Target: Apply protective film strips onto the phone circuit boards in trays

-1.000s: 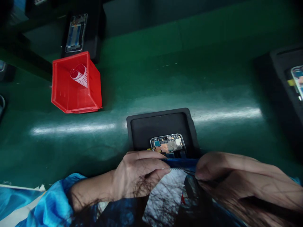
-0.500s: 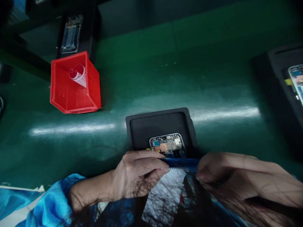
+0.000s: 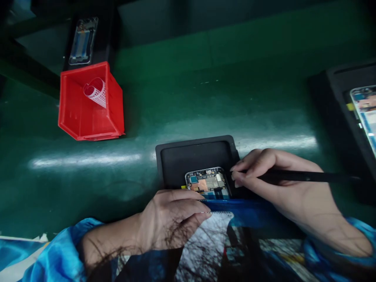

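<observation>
My left hand point(image 3: 176, 213) is closed at the lower middle, its thumb and fingers pinching the edge of a white sheet with a dotted edge point(image 3: 205, 243). Strands of hair and dark reflections blur the sheet's lower part. Just beyond the fingers lies an opened phone point(image 3: 207, 182) with its circuit board bare, in a black tray point(image 3: 194, 158); a blue band hides its near end. My right hand point(image 3: 273, 176) is closed on slim black tweezers point(image 3: 296, 175), held like a pen beside the phone's right edge. The tips are hidden by the fingers or lost against the tray.
A red bin point(image 3: 117, 102) with a curled perforated white sheet point(image 3: 95, 92) stands at the upper left. Behind it lies another opened phone point(image 3: 84, 41). A further opened phone point(image 3: 366, 113) sits in a black tray point(image 3: 337, 90) at the right, on the green tabletop point(image 3: 176, 94).
My right hand has left the white sheet's edge and moved up to the right side of the phone, where the black tweezers now show. My left hand stays on the sheet.
</observation>
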A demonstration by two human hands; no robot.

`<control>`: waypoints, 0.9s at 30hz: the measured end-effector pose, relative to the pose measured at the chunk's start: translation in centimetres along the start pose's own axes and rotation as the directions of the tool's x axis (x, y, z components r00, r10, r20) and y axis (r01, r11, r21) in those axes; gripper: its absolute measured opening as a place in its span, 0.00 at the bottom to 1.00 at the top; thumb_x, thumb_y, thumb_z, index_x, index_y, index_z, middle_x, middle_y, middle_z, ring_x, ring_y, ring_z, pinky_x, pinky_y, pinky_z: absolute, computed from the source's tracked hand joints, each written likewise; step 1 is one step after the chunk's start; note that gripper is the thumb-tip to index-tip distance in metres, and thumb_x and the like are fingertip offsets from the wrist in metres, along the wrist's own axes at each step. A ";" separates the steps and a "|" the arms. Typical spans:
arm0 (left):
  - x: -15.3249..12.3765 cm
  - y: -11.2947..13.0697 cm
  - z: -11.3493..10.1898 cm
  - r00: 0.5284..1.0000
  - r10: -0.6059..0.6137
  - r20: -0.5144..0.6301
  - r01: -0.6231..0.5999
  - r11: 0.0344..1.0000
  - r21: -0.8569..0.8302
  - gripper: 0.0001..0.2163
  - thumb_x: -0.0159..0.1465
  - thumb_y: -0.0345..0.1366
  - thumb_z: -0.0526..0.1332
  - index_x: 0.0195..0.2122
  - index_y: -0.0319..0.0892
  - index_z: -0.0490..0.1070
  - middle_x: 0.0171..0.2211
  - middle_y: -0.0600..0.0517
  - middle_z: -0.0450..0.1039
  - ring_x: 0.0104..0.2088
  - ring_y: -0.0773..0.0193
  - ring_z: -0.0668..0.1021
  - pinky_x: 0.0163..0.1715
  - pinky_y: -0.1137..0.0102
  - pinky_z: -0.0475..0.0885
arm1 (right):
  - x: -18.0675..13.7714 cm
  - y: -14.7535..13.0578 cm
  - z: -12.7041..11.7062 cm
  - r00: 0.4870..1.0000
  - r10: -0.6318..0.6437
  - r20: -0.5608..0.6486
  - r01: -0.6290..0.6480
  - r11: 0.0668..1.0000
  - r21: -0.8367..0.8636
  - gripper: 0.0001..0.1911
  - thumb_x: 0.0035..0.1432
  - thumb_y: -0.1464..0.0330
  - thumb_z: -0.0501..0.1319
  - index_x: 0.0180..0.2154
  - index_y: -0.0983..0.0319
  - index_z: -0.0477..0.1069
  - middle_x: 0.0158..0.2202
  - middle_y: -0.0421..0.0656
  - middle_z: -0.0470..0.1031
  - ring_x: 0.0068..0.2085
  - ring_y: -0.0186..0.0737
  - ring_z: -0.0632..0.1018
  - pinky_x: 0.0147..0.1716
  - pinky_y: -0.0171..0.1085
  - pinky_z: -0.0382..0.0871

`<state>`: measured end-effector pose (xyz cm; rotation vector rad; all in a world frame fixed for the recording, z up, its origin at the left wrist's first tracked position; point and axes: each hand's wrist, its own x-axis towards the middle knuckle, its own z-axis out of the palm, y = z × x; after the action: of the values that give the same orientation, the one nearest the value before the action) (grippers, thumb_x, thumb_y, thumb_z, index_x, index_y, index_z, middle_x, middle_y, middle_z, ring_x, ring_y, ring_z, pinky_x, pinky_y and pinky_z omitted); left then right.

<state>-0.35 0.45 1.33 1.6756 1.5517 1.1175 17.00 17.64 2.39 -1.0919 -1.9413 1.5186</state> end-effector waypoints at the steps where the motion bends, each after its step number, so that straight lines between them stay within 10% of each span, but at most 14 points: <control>1: 0.0 0.0 0.0 1.000 -0.003 0.005 0.003 1.000 -0.003 0.05 0.63 0.29 0.66 0.39 0.42 0.76 0.34 0.47 0.84 0.29 0.61 0.86 0.28 0.76 0.82 | 0.0 0.0 0.0 1.000 -0.003 -0.001 0.003 1.000 -0.006 0.13 0.50 0.67 0.72 0.21 0.53 0.71 0.26 0.39 0.82 0.28 0.40 0.83 0.25 0.36 0.78; 27: 0.2 0.2 0.0 1.000 -0.009 0.020 0.009 1.000 -0.025 0.04 0.64 0.29 0.64 0.38 0.44 0.76 0.33 0.49 0.83 0.28 0.62 0.85 0.27 0.76 0.80 | -0.5 0.1 0.6 0.996 -0.091 0.001 0.091 0.994 -0.063 0.11 0.52 0.68 0.70 0.22 0.54 0.72 0.26 0.39 0.82 0.31 0.40 0.83 0.29 0.38 0.78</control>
<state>-0.27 0.61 1.52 1.6568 1.5249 1.1076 16.84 16.92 2.18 -1.0159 -2.0212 1.4166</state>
